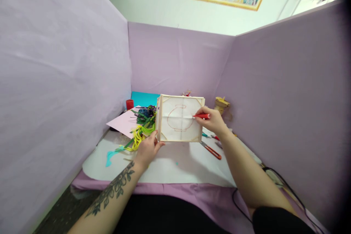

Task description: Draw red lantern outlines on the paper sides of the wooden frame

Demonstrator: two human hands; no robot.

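My left hand [148,150] grips the lower left corner of a wooden frame [180,140] with white paper or cloth stretched across it. The frame is tilted up to face me. On its white panel [178,119] a lantern-like outline is drawn in thin red line, with a rounded body and short bars at top and bottom. In my right hand [212,119] is a red marker [203,116], its tip at the right side of the outline. Fold creases cross the middle of the panel.
Left of the frame lie yellow and green strips [139,133], a pink sheet [123,121], a blue sheet [145,98] and a red cup-like object [129,104]. To the right are an orange utility knife [211,150], a yellowish wooden object [221,104] and a black cable [296,195]. Lilac partitions enclose the table.
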